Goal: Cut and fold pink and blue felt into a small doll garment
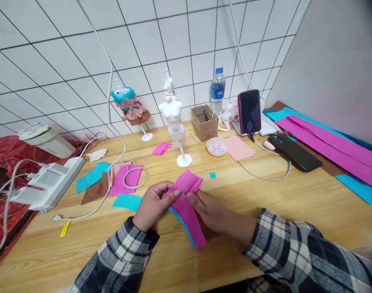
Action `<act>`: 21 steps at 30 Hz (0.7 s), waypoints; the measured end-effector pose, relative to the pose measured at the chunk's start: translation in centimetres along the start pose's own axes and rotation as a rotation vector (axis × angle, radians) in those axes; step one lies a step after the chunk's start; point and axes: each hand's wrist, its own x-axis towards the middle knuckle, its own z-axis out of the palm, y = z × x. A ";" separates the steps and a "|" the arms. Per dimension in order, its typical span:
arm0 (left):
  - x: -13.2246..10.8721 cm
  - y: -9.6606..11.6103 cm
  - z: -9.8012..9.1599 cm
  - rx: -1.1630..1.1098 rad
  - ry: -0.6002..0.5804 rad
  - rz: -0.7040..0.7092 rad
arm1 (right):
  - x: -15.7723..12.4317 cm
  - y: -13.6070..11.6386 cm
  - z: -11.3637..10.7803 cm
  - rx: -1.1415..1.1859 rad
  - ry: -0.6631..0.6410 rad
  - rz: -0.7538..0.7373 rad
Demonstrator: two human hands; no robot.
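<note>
A pink crepe paper strip [190,215] with a blue layer along its lower left edge is pinched between my two hands above the wooden table. My left hand [152,203] grips its left side, thumb on top. From the right, my right hand [208,209] pinches it close to the left thumb, fingers partly hidden beneath. A crease runs across the strip between the thumbs, and its upper end [189,181] points away from me. Something brown shows under the right hand. A small white mannequin [173,116] stands on a round base beyond my hands.
Pink, blue and brown paper pieces [94,177] lie left under a white cable. A power strip [51,183] sits at the left edge. Behind stand a dressed mannequin [132,108], cardboard box [204,124], bead bowl [218,146] and bottle [217,91]. Two phones [296,152] and long paper sheets [332,146] are right.
</note>
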 end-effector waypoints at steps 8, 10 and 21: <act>0.0 -0.2 0.0 -0.022 -0.006 -0.005 | 0.1 0.2 0.1 -0.027 0.016 0.023; 0.0 -0.2 0.0 -0.017 -0.001 -0.008 | 0.1 0.2 0.1 -0.037 0.013 0.028; 0.0 -0.5 -0.3 -0.033 -0.013 -0.020 | 0.1 0.0 -0.1 -0.035 0.010 0.047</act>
